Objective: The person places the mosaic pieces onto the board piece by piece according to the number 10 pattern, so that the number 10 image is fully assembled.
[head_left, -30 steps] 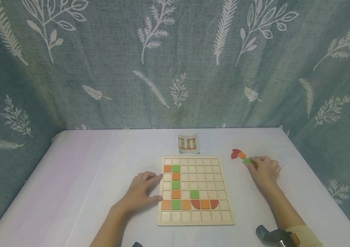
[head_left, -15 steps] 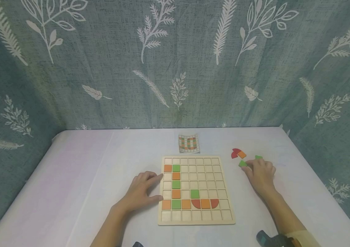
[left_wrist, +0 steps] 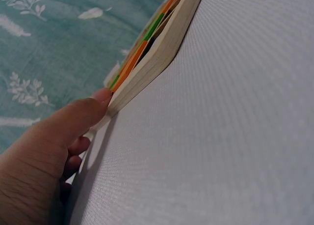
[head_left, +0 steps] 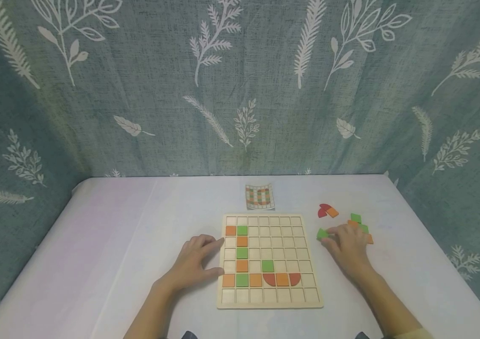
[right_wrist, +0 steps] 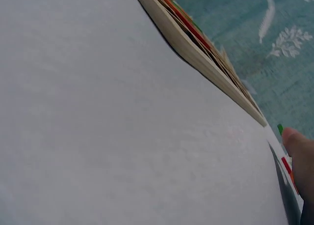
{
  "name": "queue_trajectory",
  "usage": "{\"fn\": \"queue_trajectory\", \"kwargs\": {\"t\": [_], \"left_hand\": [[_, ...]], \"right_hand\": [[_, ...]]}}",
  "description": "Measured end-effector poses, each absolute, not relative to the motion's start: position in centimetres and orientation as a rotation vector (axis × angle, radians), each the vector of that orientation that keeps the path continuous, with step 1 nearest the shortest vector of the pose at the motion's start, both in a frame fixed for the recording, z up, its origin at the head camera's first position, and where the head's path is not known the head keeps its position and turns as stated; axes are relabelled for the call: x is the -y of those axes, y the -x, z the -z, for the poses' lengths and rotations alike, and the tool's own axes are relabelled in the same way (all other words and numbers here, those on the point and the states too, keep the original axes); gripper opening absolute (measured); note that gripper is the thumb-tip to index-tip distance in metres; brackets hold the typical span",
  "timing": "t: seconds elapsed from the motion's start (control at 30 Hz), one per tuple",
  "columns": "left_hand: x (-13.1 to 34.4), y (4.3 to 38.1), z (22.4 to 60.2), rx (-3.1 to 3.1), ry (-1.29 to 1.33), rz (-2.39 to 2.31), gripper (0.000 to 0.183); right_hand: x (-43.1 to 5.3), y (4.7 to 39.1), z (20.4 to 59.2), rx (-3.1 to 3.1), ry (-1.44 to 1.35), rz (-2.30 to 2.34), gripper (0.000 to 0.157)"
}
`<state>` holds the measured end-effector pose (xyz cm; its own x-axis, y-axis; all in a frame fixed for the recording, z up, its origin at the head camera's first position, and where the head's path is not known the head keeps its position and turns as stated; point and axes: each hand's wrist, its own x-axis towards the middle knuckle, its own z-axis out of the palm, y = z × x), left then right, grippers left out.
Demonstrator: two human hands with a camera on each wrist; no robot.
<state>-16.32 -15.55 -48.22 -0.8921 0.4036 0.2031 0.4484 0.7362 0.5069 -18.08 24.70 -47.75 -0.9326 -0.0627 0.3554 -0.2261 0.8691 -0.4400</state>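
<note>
My right hand (head_left: 348, 247) pinches a green square tile (head_left: 322, 234) between thumb and fingertips, right of the wooden grid board (head_left: 254, 296). In the right wrist view the thumb (right_wrist: 300, 149) shows with the green tile's edge (right_wrist: 280, 129) beside it. My left hand (head_left: 193, 261) rests at the board's left edge, thumb and index finger spread along it; in the left wrist view its thumb (left_wrist: 86, 114) touches the rim. Orange and green squares fill parts of the board's left columns. Lower down, two red quarter-round tiles flank an orange square (head_left: 282, 279).
Two red rounded tiles (head_left: 323, 213) and an orange tile (head_left: 332, 212) lie beyond the board's upper right corner. Several green and orange tiles (head_left: 356, 218) lie around and partly behind the right hand. A printed pattern card (head_left: 260, 197) lies behind the board. A patterned curtain (head_left: 240, 94) encloses the table.
My right hand has moved left and nearer the board with the green tile, uncovering green and orange tiles behind it. The left hand and the board stay put.
</note>
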Motion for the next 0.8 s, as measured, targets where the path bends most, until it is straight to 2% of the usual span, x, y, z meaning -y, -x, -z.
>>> {"fn": "queue_trajectory", "kwargs": {"t": [0.8], "left_hand": [[15.7, 16.4, 48.3, 2.824, 0.741, 0.879, 0.068]], "right_hand": [[-21.1, 15.1, 48.3, 2.644, -0.562, -0.712, 0.021]]}}
